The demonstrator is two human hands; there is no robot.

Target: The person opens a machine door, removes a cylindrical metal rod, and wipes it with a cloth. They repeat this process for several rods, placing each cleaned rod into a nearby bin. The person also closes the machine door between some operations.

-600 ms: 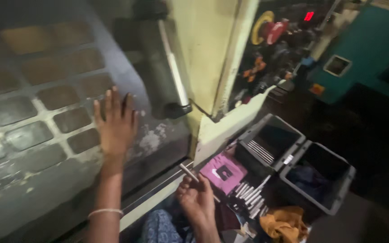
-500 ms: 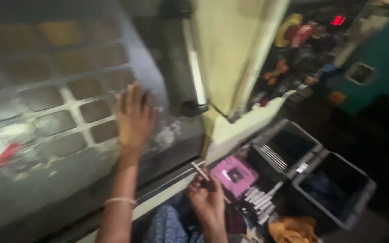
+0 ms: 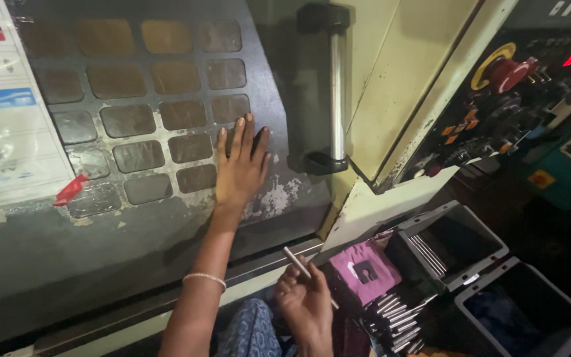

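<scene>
The left hand (image 3: 240, 165) lies open and flat against the grey machine door (image 3: 166, 218). The right hand (image 3: 306, 305) grips a thin metal rod (image 3: 299, 264).

1. A cream machine cabinet (image 3: 391, 73) is filling the upper view.
2. A dark control panel (image 3: 497, 112) with a red round button (image 3: 510, 73) is glowing dimly.
3. Two grey bins (image 3: 490, 277) are sitting on the shadowed floor (image 3: 550, 225).
</scene>
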